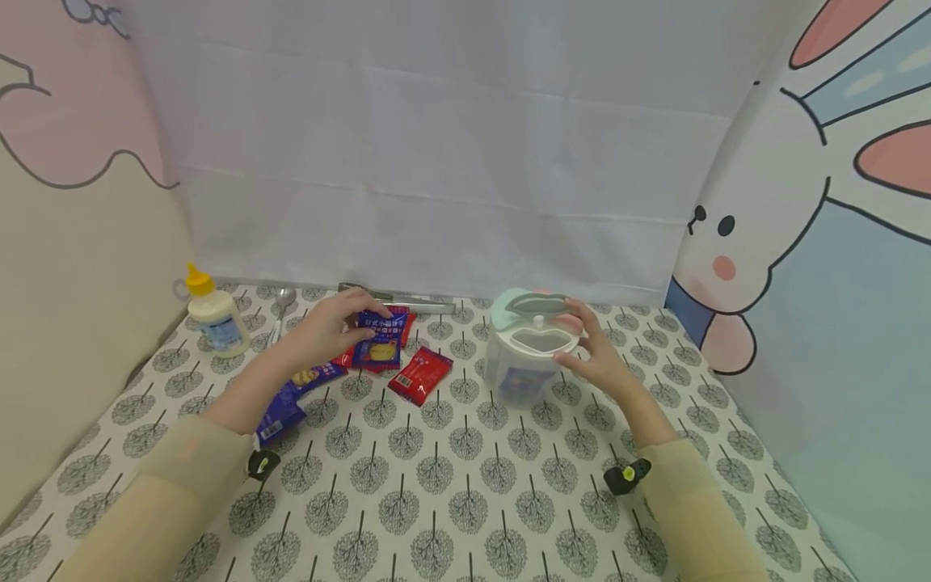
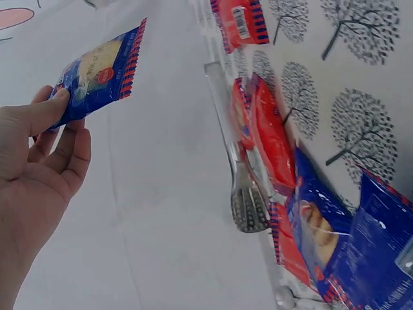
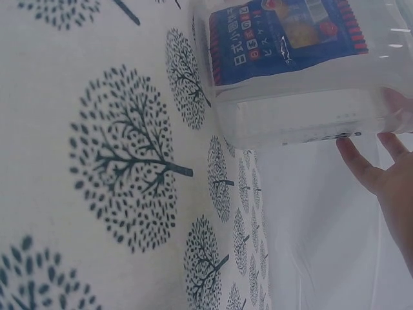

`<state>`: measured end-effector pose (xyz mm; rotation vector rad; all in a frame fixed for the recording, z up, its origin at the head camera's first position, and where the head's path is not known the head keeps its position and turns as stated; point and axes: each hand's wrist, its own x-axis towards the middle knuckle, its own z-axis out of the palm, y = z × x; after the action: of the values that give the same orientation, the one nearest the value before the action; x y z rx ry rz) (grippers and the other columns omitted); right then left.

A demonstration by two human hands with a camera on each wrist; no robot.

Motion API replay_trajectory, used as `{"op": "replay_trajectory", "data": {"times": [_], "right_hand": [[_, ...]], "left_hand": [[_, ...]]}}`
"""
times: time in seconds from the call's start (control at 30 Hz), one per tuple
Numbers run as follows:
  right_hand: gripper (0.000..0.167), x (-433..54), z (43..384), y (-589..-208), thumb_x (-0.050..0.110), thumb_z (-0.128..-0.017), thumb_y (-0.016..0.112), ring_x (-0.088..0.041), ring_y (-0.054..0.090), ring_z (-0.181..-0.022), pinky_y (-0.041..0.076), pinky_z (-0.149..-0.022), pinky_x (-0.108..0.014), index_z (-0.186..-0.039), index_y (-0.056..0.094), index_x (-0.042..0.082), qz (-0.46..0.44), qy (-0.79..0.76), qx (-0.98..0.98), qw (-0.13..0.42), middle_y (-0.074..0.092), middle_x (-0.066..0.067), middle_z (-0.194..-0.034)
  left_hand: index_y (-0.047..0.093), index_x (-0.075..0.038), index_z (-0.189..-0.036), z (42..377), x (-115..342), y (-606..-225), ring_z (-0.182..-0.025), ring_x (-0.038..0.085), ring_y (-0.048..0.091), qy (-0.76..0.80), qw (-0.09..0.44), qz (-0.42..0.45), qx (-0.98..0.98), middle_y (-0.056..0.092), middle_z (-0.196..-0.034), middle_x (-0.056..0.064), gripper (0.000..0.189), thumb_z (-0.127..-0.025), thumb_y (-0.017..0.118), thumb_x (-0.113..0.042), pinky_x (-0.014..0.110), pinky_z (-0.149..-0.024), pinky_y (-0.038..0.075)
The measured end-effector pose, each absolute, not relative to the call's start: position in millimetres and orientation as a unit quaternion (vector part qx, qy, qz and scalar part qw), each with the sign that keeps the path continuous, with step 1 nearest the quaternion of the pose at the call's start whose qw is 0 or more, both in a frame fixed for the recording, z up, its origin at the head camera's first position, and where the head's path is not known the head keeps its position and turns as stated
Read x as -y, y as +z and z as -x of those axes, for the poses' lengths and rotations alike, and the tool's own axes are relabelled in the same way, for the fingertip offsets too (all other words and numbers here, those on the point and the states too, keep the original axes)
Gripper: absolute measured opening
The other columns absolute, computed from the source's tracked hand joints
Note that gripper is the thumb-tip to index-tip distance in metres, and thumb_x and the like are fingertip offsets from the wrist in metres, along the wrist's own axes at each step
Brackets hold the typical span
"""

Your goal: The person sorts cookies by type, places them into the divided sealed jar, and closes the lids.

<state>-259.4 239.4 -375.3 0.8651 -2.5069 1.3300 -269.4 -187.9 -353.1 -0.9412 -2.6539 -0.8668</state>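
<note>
My left hand pinches a blue biscuit packet between thumb and fingers, above the other packets. In the left wrist view the packet is raised, its red-striped end pointing away from the palm. My right hand grips the right side of a clear plastic container near its top, thumb at the front and fingers behind. One lid flap of the container stands up, leaving an opening. Inside lies another blue biscuit packet, seen through the wall.
Red packets and blue packets lie on the patterned tablecloth. Metal tongs lie behind them by the back curtain. A spoon and a yellow-capped bottle are at the left.
</note>
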Motion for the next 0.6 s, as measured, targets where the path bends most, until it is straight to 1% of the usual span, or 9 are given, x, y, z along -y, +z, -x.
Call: {"op": "replay_trajectory", "data": {"times": [0.17, 0.27, 0.47, 0.6], "right_hand": [[0.084, -239, 260, -375, -0.005, -0.079, 0.067, -0.044, 0.032, -0.131, 0.038, -0.101, -0.059, -0.146, 0.018, 0.006, -0.29, 0.445, 0.843, 0.088, 0.022, -0.025, -0.149], [0.084, -239, 259, -375, -0.004, -0.078, 0.067, -0.044, 0.032, -0.131, 0.038, -0.101, -0.059, -0.146, 0.019, 0.006, -0.289, 0.446, 0.843, 0.087, 0.022, -0.025, -0.149], [0.085, -240, 260, -377, -0.004, -0.077, 0.068, -0.044, 0.034, -0.129, 0.04, -0.1, -0.057, -0.146, 0.019, 0.007, -0.291, 0.445, 0.842, 0.089, 0.025, -0.026, -0.147], [0.085, -240, 259, -377, -0.005, -0.078, 0.068, -0.044, 0.034, -0.13, 0.04, -0.1, -0.058, -0.146, 0.019, 0.007, -0.293, 0.446, 0.841, 0.089, 0.024, -0.026, -0.148]], "left_hand": [[0.063, -0.013, -0.114, 273, 169, -331, -0.093, 0.017, 0.058, -0.305, 0.14, 0.338, 0.879, 0.059, -0.112, 0.002, 0.034, -0.082, 0.069, -0.002, 0.031, -0.078, 0.053], [0.062, -0.013, -0.115, 274, 156, -317, -0.093, 0.015, 0.057, -0.311, 0.16, 0.355, 0.867, 0.059, -0.113, 0.001, 0.035, -0.082, 0.07, -0.003, 0.029, -0.077, 0.053], [0.062, -0.012, -0.116, 273, 124, -292, -0.091, 0.016, 0.058, -0.335, 0.181, 0.384, 0.841, 0.058, -0.114, 0.004, 0.036, -0.082, 0.07, -0.002, 0.029, -0.076, 0.053], [0.063, -0.01, -0.114, 274, 100, -283, -0.09, 0.015, 0.058, -0.354, 0.188, 0.409, 0.819, 0.059, -0.112, 0.004, 0.036, -0.08, 0.072, -0.001, 0.03, -0.078, 0.054]]}}
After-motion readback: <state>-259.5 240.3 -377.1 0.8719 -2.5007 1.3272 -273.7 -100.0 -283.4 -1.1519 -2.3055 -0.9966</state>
